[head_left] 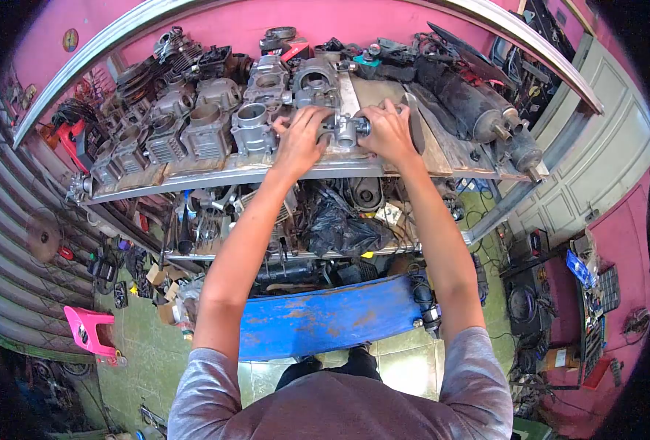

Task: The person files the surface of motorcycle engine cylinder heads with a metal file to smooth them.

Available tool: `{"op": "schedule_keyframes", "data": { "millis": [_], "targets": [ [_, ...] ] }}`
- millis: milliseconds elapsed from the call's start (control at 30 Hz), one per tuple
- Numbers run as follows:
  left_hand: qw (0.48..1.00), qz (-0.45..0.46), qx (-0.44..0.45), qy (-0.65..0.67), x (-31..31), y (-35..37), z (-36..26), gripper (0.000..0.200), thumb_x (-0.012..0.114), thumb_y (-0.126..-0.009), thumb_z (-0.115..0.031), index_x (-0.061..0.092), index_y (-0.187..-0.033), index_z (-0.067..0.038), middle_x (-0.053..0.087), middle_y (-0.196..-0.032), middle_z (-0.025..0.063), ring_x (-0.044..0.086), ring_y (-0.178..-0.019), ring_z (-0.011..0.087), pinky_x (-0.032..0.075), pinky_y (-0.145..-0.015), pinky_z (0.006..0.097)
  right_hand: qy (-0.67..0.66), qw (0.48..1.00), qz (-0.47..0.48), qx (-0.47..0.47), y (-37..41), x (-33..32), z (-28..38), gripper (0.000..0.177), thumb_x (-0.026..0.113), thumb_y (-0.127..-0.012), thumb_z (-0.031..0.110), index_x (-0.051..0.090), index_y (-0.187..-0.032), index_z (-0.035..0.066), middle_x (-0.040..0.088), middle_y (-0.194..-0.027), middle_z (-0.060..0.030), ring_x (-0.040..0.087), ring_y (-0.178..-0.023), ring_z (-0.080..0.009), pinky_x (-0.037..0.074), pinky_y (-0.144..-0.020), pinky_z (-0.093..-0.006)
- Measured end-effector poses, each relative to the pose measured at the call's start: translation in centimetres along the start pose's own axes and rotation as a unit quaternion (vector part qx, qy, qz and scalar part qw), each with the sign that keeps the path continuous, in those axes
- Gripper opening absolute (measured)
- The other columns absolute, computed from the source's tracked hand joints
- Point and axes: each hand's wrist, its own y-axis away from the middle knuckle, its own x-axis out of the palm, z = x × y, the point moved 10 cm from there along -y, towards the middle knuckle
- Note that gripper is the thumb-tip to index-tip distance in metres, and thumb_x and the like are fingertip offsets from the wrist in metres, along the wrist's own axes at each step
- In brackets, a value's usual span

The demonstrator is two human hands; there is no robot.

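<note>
Both my hands are at the front of the upper shelf, one on each side of a small grey metal engine part (pixel 347 130) with a round, tube-like body, resembling a throttle body. The fingers of my left hand (pixel 301 141) are closed at its left end. On the opposite side, my right hand (pixel 389 133) pinches the dark right end between thumb and fingers. Just left of my left hand stands an engine cylinder block (pixel 252 130) with an open bore. A flat tan board (pixel 376 92) lies behind my right hand.
Rows of cylinder blocks (pixel 206 132) fill the upper shelf's left side. Exhaust mufflers (pixel 461 103) lie at the right. A lower shelf holds a black plastic bag (pixel 340 224) and loose parts. The blue bench (pixel 318 319) is before me; a pink stool (pixel 90 331) stands left.
</note>
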Motion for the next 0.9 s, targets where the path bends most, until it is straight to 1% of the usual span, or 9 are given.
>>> {"op": "schedule_keyframes", "data": {
  "millis": [100, 133, 267, 333, 367, 433, 533, 733, 900],
  "targets": [
    [0.997, 0.021, -0.028, 0.074, 0.6, 0.4, 1.1, 0.07, 0.083, -0.071, -0.029, 0.057, -0.134, -0.013, 0.061, -0.132, 0.0061, 0.052, -0.13, 0.0225, 0.028, -0.099, 0.0482, -0.006, 1.0, 0.019, -0.012, 0.4, 1.3, -0.7, 0.05, 0.086, -0.065, 0.023, 0.074, -0.113, 0.018, 0.073, -0.115, -0.002, 0.057, -0.119, -0.0275, 0.036, -0.101, -0.0598],
    [0.996, 0.029, -0.047, 0.068, 1.1, 0.1, 1.8, 0.08, 0.085, -0.07, -0.043, 0.056, -0.136, -0.009, 0.061, -0.134, 0.011, 0.052, -0.131, 0.0262, 0.028, -0.101, 0.0483, -0.012, 1.0, 0.02, -0.013, 0.3, 1.4, -0.7, 0.051, 0.085, -0.066, 0.024, 0.073, -0.115, 0.018, 0.073, -0.115, -0.0026, 0.057, -0.119, -0.0272, 0.036, -0.101, -0.0603],
    [0.986, 0.062, -0.129, 0.081, 2.4, -1.0, 2.7, 0.093, 0.087, -0.07, -0.051, 0.051, -0.144, -0.007, 0.059, -0.14, 0.0151, 0.05, -0.134, 0.0303, 0.028, -0.107, 0.0496, 0.03, 0.998, 0.054, -0.018, 0.1, -0.1, 0.1, 0.05, 0.079, -0.072, 0.031, 0.072, -0.121, 0.021, 0.072, -0.117, -0.0023, 0.056, -0.121, -0.0277, 0.036, -0.099, -0.0616],
    [0.979, 0.11, -0.152, 0.078, 3.3, -1.2, 2.9, 0.103, 0.087, -0.07, -0.056, 0.046, -0.149, -0.004, 0.058, -0.142, 0.0176, 0.05, -0.135, 0.0323, 0.029, -0.107, 0.0502, 0.088, 0.987, -0.057, 0.119, 0.5, -3.7, -3.3, 0.049, 0.071, -0.08, 0.042, 0.071, -0.123, 0.017, 0.072, -0.122, -0.0059, 0.055, -0.122, -0.0301, 0.036, -0.099, -0.0649],
    [0.979, 0.11, -0.154, 0.079, 3.3, -1.1, 2.7, 0.103, 0.087, -0.07, -0.056, 0.046, -0.149, -0.004, 0.058, -0.142, 0.0176, 0.05, -0.135, 0.0323, 0.029, -0.107, 0.0502, 0.088, 0.988, -0.055, 0.118, 0.7, -4.0, -3.7, 0.049, 0.071, -0.08, 0.042, 0.071, -0.123, 0.017, 0.072, -0.122, -0.0059, 0.055, -0.122, -0.0301, 0.036, -0.099, -0.0649],
    [0.975, 0.12, -0.169, 0.086, 3.7, -0.8, 2.7, 0.107, 0.088, -0.068, -0.057, 0.044, -0.151, -0.004, 0.058, -0.142, 0.0204, 0.051, -0.135, 0.0343, 0.029, -0.108, 0.0526, 0.243, 0.909, 0.028, 0.338, 3.0, -4.4, -8.5, 0.055, 0.066, -0.084, 0.049, 0.07, -0.124, 0.011, 0.069, -0.13, -0.0117, 0.053, -0.131, -0.0333, 0.032, -0.104, -0.0713],
    [0.96, 0.145, -0.219, 0.093, 4.4, -0.6, 3.6, 0.112, 0.089, -0.066, -0.058, 0.042, -0.152, -0.003, 0.062, -0.136, 0.0242, 0.055, -0.131, 0.0381, 0.03, -0.109, 0.0594, 0.175, 0.89, 0.166, 0.388, 4.5, -2.7, -10.3, 0.059, 0.065, -0.084, 0.051, 0.069, -0.125, 0.008, 0.068, -0.131, -0.0179, 0.054, -0.133, -0.0375, 0.025, -0.108, -0.0774],
    [0.941, 0.182, -0.246, 0.145, 5.7, -0.4, 4.5, 0.113, 0.091, -0.064, -0.055, 0.041, -0.149, 0.001, 0.074, -0.109, 0.0191, 0.069, -0.109, 0.0393, 0.038, -0.104, 0.0569, 0.113, 0.896, 0.138, 0.407, 5.1, -2.1, -11.9, 0.057, 0.065, -0.085, 0.049, 0.071, -0.122, 0.006, 0.071, -0.124, -0.0212, 0.064, -0.12, -0.0435, 0.024, -0.109, -0.0767],
    [0.953, 0.091, -0.24, 0.164, 5.2, -0.5, 4.5, 0.103, 0.096, -0.06, -0.043, 0.047, -0.141, -0.003, 0.07, -0.119, 0.0242, 0.067, -0.114, 0.0406, 0.048, -0.1, 0.0499, 0.037, 0.9, 0.092, 0.425, 6.7, -2.5, -11.7, 0.056, 0.064, -0.087, 0.048, 0.07, -0.119, 0.003, 0.07, -0.121, -0.0269, 0.063, -0.119, -0.0456, 0.03, -0.109, -0.0695]
  ]
}}
